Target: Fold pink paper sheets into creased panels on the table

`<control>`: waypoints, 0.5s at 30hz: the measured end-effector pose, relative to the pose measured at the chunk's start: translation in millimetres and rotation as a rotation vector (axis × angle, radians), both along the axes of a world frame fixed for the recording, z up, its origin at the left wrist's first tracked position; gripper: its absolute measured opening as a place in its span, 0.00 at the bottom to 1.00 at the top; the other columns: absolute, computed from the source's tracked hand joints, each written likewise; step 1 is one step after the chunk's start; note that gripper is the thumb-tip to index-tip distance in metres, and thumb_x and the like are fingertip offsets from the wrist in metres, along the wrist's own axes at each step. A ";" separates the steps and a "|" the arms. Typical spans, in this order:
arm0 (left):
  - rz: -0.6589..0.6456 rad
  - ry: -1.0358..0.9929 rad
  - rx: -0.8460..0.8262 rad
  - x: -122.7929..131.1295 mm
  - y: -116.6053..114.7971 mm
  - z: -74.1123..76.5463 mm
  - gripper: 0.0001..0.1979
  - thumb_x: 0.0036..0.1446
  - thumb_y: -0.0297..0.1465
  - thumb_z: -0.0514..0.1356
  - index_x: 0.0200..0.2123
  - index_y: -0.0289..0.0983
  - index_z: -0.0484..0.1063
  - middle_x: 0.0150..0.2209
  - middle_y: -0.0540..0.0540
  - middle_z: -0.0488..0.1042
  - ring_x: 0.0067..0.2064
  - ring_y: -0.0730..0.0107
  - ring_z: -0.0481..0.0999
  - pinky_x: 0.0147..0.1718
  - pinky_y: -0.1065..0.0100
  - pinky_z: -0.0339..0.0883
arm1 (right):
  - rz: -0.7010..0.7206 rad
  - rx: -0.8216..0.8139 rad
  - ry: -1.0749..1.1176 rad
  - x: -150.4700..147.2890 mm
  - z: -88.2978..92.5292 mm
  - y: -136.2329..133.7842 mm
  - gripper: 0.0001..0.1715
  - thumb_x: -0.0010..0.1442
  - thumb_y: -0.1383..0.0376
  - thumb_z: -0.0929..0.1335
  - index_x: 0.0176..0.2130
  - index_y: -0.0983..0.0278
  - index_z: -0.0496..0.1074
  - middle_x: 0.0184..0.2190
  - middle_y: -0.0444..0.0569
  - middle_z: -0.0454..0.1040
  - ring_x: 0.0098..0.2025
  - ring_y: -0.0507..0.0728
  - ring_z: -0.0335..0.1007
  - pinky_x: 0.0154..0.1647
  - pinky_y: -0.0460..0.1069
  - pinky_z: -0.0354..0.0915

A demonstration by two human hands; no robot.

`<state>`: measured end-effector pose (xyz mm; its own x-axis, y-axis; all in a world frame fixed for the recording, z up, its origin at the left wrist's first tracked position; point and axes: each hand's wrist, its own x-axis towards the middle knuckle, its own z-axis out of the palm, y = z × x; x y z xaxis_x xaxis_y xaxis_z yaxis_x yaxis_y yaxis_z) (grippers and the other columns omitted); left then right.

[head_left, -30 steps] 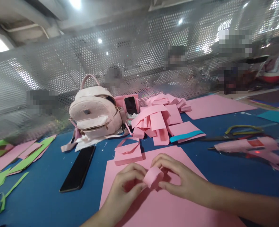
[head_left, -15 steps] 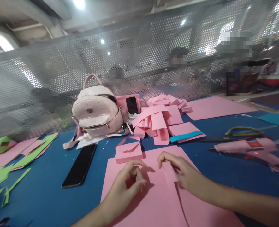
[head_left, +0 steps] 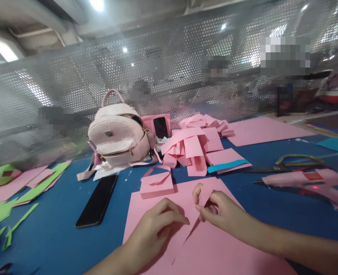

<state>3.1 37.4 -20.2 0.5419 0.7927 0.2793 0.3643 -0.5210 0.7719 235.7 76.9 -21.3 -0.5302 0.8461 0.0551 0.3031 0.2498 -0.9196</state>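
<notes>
A piece of pink paper (head_left: 205,194) is pinched in my right hand (head_left: 215,208), its upper part standing up between the fingers. Its lower portion slopes down toward a large pink sheet (head_left: 226,252) and blends with it in colour. Over that sheet, my left hand (head_left: 157,227) reaches with bent fingers, the fingertips lowered to the paper beside the held piece. Its thumb is mostly hidden, and I see nothing gripped in it. Just beyond both hands stands a small pink paper bag (head_left: 156,184) with a loop handle and a folded flap.
A black phone (head_left: 97,200) lies at left, near green paper scraps (head_left: 2,215). Behind are a pale backpack (head_left: 117,133) and a heap of pink paper pieces (head_left: 194,143). Scissors (head_left: 295,160) and a pink hot glue gun (head_left: 306,181) lie right. A perforated metal screen (head_left: 169,76) rises behind.
My right hand has turned, lifting the pink paper piece more upright with the thumb now showing. My left hand has moved right and lowered its fingers to the paper.
</notes>
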 end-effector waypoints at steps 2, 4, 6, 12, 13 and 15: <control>0.019 0.047 0.057 -4.2 4.0 -2.5 0.15 0.66 0.22 0.55 0.48 0.43 0.78 0.42 0.44 0.71 0.43 0.69 0.74 0.42 0.71 0.68 | -0.005 -0.023 -0.010 0.5 0.7 -0.5 0.04 0.63 0.69 0.62 0.35 0.61 0.63 0.27 0.39 0.63 0.25 0.50 0.55 0.27 0.47 0.53; -0.010 0.085 0.101 -8.1 6.2 -2.1 0.15 0.66 0.23 0.56 0.49 0.43 0.78 0.42 0.44 0.72 0.43 0.69 0.74 0.42 0.70 0.68 | -0.008 -0.046 -0.008 1.0 0.7 -0.8 0.03 0.63 0.68 0.62 0.35 0.61 0.63 0.26 0.39 0.63 0.26 0.50 0.56 0.27 0.47 0.53; -0.070 0.090 0.091 -10.8 5.9 1.2 0.14 0.65 0.24 0.59 0.48 0.44 0.79 0.45 0.43 0.72 0.46 0.67 0.74 0.45 0.69 0.68 | -0.012 -0.054 -0.006 1.4 -0.8 -0.3 0.03 0.64 0.67 0.63 0.35 0.61 0.63 0.27 0.40 0.63 0.26 0.50 0.58 0.28 0.47 0.55; -0.133 0.017 -0.012 -10.3 2.7 7.9 0.16 0.63 0.19 0.58 0.42 0.44 0.81 0.51 0.45 0.74 0.52 0.66 0.74 0.51 0.68 0.68 | 0.016 -0.020 -0.005 2.6 -9.4 3.0 0.03 0.64 0.67 0.63 0.35 0.61 0.64 0.28 0.40 0.64 0.27 0.50 0.61 0.28 0.47 0.56; -0.125 0.042 0.021 -10.3 3.9 6.6 0.19 0.64 0.17 0.55 0.46 0.44 0.79 0.52 0.45 0.74 0.53 0.67 0.74 0.52 0.68 0.68 | 0.023 -0.013 0.001 2.8 -9.2 3.1 0.04 0.64 0.67 0.63 0.35 0.61 0.64 0.28 0.40 0.64 0.27 0.50 0.62 0.28 0.47 0.56; -0.099 0.105 0.097 -11.5 7.8 2.9 0.24 0.65 0.16 0.51 0.54 0.46 0.74 0.55 0.45 0.73 0.56 0.67 0.72 0.54 0.66 0.66 | 0.035 -0.014 0.022 3.1 -6.0 2.3 0.04 0.64 0.68 0.63 0.35 0.61 0.64 0.29 0.40 0.65 0.27 0.51 0.63 0.29 0.47 0.57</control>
